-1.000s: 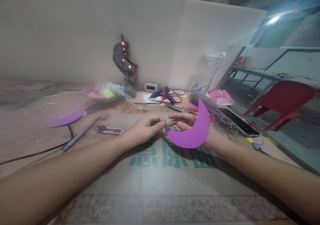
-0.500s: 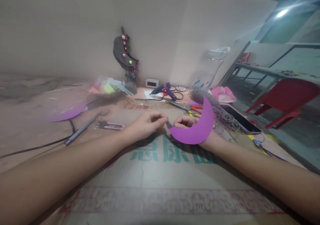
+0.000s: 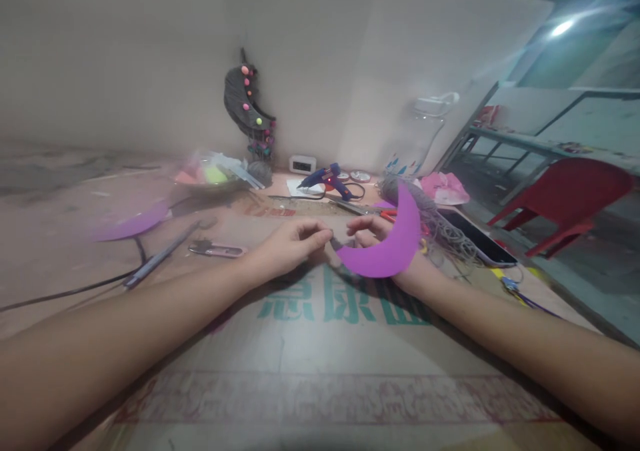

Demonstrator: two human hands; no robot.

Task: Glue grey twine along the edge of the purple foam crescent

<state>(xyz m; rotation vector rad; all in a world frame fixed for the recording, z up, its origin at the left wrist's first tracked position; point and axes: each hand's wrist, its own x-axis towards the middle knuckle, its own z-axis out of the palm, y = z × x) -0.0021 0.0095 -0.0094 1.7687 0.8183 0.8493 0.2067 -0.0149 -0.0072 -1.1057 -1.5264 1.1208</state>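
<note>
My left hand (image 3: pixel 309 243) pinches the left tip of a purple paper crescent (image 3: pixel 385 256), which is held up over the table. Grey yarn (image 3: pixel 339 243) covers that tip. My right hand (image 3: pixel 367 229) is behind the crescent, its fingers curled and partly hidden by it. Whatever lies between those fingers does not show clearly. Beyond the right hand lies a grey yarn ball (image 3: pixel 407 194) with loose strands. Scissors (image 3: pixel 353 208) and red-handled pliers (image 3: pixel 387 217) lie just past the fingers.
A blue glue gun (image 3: pixel 325 179) rests at the back near a small white clock (image 3: pixel 303 164). On the left are a bowl (image 3: pixel 207 184), a pink cutter (image 3: pixel 217 249) and another purple piece (image 3: pixel 133 224). A phone (image 3: pixel 477 237) and clear bottle (image 3: pixel 420 134) stand right. A decorated grey crescent (image 3: pixel 243 101) hangs behind.
My right hand's fingers have uncurled somewhat and risen near the yarn-covered tip. The crescent has shifted slightly left and up. My left hand keeps its pinch.
</note>
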